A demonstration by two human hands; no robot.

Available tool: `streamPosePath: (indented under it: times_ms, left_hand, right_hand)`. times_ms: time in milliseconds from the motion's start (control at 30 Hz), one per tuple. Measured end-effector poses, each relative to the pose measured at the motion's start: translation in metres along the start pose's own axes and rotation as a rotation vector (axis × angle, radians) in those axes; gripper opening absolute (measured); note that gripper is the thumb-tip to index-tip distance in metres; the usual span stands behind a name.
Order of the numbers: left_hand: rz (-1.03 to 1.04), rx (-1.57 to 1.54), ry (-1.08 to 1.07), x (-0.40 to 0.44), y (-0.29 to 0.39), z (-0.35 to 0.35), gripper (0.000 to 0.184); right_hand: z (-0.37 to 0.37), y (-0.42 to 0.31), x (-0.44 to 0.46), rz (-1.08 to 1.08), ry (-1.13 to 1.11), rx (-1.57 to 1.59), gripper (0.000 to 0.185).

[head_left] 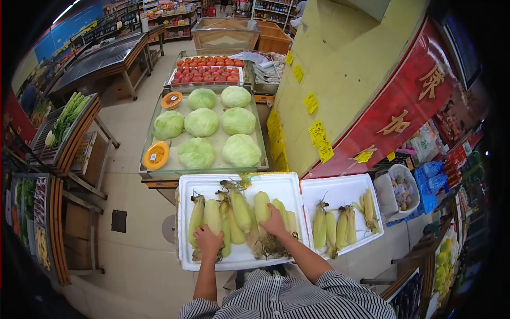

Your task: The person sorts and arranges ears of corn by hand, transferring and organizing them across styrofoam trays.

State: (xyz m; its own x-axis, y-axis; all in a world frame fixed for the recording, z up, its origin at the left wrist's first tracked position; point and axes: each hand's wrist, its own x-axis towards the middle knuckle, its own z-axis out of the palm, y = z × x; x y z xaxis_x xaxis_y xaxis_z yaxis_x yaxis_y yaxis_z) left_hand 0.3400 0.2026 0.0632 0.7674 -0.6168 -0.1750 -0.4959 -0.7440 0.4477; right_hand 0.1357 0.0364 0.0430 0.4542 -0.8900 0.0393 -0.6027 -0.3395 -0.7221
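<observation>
A white foam box point(186, 183) in front of me holds several ears of corn in pale green husks, some with brown silk. My left hand point(208, 242) grips the lower end of a pale ear of corn point(212, 213) on the left side of the box. On the right side, the fingers of my right hand point(273, 221) are closed around another ear of corn point(261, 204), its upper part showing. Between my hands lie more ears, one a larger light-green ear point(240, 211). Loose husks and silk point(270, 246) gather below my right hand.
A second white foam box point(340, 186) with several corn ears adjoins on the right. Beyond stand a cabbage display point(202, 122) with cut pumpkin point(156, 155) and tomatoes point(207, 74). A yellow pillar point(340, 69) rises at right; vegetable racks point(66, 143) line the left.
</observation>
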Motion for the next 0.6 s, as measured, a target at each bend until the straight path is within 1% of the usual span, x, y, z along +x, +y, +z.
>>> streamPosePath:
  times_ms: [100,200,300,367,400,433,500,533,600]
  left_hand:
    - [0.034,0.063,0.08,0.001,-0.002,0.008,0.053]
    - [0.073,0.065,0.077,0.005,-0.006,0.006,0.048]
    - [-0.095,-0.338,-0.004,0.02,-0.019,0.009,0.045]
    - [-0.199,-0.618,-0.159,0.028,-0.034,-0.002,0.04]
    - [-0.212,-0.787,-0.174,0.019,-0.029,-0.015,0.038]
    - [-0.22,-0.956,-0.189,0.007,-0.018,-0.032,0.037]
    - [-0.099,-1.19,-0.23,-0.017,0.006,-0.052,0.039]
    - [-0.038,-1.304,-0.254,-0.028,0.019,-0.052,0.041]
    - [0.01,-1.331,-0.298,-0.047,0.051,-0.042,0.046]
  right_hand:
    - [-0.047,0.005,0.014,0.744,-0.187,0.889,0.068]
    - [-0.086,0.03,-0.01,0.55,-0.192,1.317,0.069]
    - [-0.132,0.053,-0.056,0.436,-0.169,1.628,0.07]
    - [-0.168,0.069,-0.088,0.431,-0.062,1.728,0.072]
    - [-0.185,0.083,-0.098,0.422,-0.007,1.781,0.073]
    - [-0.201,0.101,-0.105,0.38,-0.034,1.688,0.073]
    - [-0.238,0.141,-0.118,0.303,-0.072,1.504,0.072]
    - [-0.258,0.153,-0.122,0.347,0.009,1.441,0.071]
    - [-0.291,0.176,-0.131,0.443,0.168,1.338,0.068]
